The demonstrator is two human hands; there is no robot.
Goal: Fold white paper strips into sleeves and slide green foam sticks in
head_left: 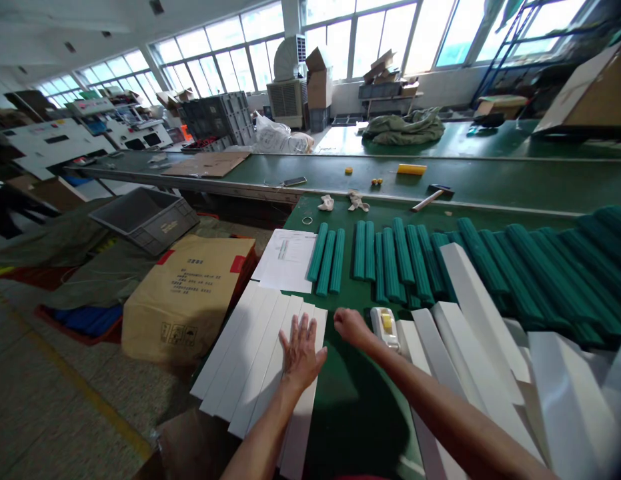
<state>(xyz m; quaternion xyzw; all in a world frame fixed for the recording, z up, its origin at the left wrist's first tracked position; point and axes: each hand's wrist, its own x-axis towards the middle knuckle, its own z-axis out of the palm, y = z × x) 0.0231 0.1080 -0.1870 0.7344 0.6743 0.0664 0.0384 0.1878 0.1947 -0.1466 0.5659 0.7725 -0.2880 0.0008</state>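
My left hand (301, 350) lies flat with fingers spread on a fan of flat white cardboard strips (250, 353) at the near left of the green table (355, 393). My right hand (351, 327) rests on the green surface just right of the strips, fingers curled under, with nothing visible in it. A white tape dispenser (385, 327) with a yellow roll sits right beside that hand. Behind them lie rows of green ribbed rolls (390, 263), and folded white boxes (470, 313) lean in a pile to the right.
A printed paper sheet (287, 260) lies left of the rolls. A brown carton (187, 297) and a grey crate (145, 217) stand on the floor to the left. On the far bench lie a hammer (433, 197), a phone (294, 181) and a yellow block (411, 169).
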